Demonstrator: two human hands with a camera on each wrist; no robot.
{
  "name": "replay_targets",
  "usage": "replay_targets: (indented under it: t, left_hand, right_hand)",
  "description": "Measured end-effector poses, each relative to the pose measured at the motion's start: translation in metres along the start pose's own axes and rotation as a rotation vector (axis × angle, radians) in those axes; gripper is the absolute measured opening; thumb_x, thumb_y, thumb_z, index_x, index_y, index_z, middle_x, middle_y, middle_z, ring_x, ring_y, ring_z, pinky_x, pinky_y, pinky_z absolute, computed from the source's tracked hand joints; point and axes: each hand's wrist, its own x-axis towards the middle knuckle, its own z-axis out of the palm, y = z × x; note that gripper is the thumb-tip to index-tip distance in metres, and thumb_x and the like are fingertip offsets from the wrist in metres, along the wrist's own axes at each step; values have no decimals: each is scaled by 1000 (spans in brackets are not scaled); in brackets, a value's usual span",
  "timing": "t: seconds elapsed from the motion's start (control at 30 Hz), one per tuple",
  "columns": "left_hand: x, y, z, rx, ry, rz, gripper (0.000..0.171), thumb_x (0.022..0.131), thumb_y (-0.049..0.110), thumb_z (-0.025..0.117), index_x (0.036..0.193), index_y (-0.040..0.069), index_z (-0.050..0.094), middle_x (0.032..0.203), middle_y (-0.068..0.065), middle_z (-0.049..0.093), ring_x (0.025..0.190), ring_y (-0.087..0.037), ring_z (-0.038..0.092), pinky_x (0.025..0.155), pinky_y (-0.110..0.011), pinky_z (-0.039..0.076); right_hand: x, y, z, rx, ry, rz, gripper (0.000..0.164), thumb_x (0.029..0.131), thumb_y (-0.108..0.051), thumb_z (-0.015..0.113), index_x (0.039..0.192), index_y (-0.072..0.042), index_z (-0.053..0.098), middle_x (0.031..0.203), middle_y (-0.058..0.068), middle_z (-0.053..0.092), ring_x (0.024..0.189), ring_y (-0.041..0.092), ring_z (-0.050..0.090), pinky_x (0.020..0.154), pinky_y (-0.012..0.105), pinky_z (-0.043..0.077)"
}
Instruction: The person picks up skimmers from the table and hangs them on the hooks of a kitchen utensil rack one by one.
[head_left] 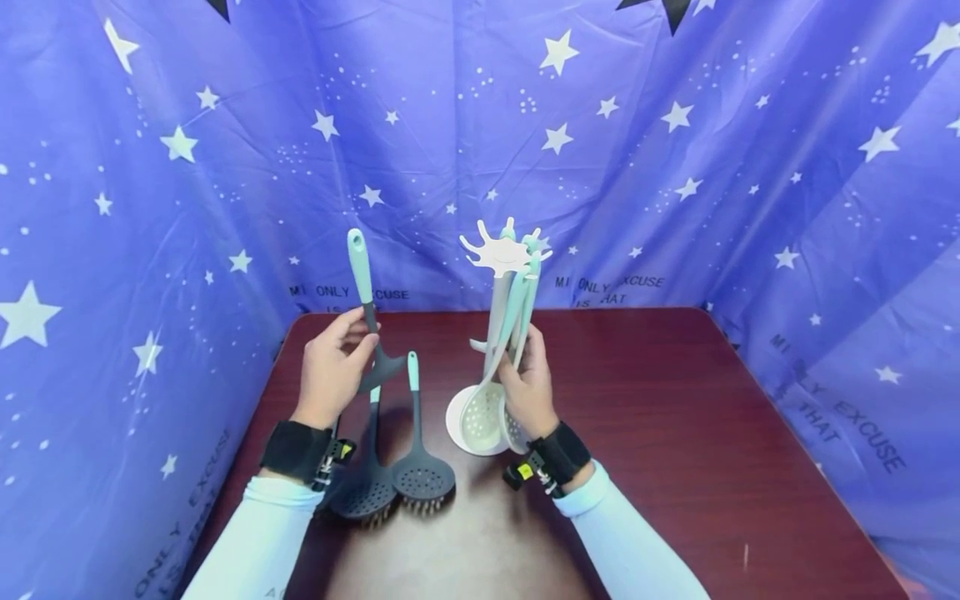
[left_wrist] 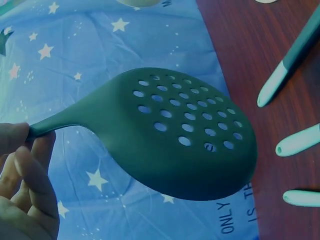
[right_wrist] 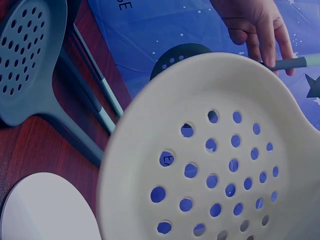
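Note:
My left hand point(head_left: 330, 367) pinches a dark skimmer point(left_wrist: 175, 135) by its neck, holding it above the table with the mint handle pointing up. Its perforated bowl fills much of the left wrist view. To the right, a white utensil stand point(head_left: 504, 254) with a clawed top carries several mint-handled utensils. My right hand point(head_left: 534, 387) grips a cream skimmer point(right_wrist: 200, 150) low on its handle, beside the stand's post. That skimmer hangs bowl down over the stand's round base point(head_left: 455, 423). A second hanging bowl is partly hidden behind my right hand.
Two dark skimmers point(head_left: 423, 479) point(head_left: 365, 492) lie on the reddish-brown table point(head_left: 660, 433) under and beside my left forearm, and a third mint handle point(left_wrist: 302, 198) shows near them in the left wrist view. A star-patterned blue curtain point(head_left: 450, 125) surrounds the table's back and sides.

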Motion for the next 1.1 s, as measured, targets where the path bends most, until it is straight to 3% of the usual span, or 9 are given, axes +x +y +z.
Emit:
replay_targets:
  t: [0.17, 0.47, 0.73, 1.0, 1.1]
  left_hand:
    - [5, 7, 8, 6, 43, 26, 45, 96, 8, 76, 139, 15, 66, 109, -7, 77, 92, -20, 74, 74, -12, 49]
    - [12, 20, 15, -79, 127, 83, 52, 95, 6, 76, 142, 22, 64, 104, -9, 78, 82, -22, 73, 73, -12, 49]
    - [17, 31, 24, -146, 141, 92, 50, 94, 5, 77, 138, 27, 67, 105, -7, 78, 87, -20, 73, 77, -13, 52]
    - [21, 42, 34, -184, 152, 118, 39, 93, 14, 79, 131, 19, 73, 103, -7, 78, 87, -18, 73, 76, -13, 51]
    - [21, 46, 37, -201, 136, 129, 38, 94, 15, 78, 132, 21, 72, 103, -5, 78, 86, -17, 73, 75, -14, 52]
  right_hand:
    - [0, -18, 4, -5, 0, -12, 49, 101, 17, 46, 148, 11, 33, 130, 35, 57, 112, 10, 68, 91, 25, 54]
    - [2, -25, 6, 15, -12, -4, 48, 100, 19, 45, 145, 14, 33, 127, 37, 57, 113, 7, 67, 89, 24, 54]
    - [0, 1, 2, -2, 7, 22, 51, 100, 19, 45, 148, 7, 35, 128, 33, 60, 115, 17, 68, 89, 26, 54]
    - [-2, 7, -1, 31, -6, -19, 49, 103, 10, 46, 150, -2, 37, 135, 25, 60, 115, 29, 70, 92, 31, 56]
    - [-3, 6, -1, 10, 7, -6, 50, 104, 10, 46, 151, -3, 37, 138, 23, 60, 115, 33, 69, 91, 31, 56]
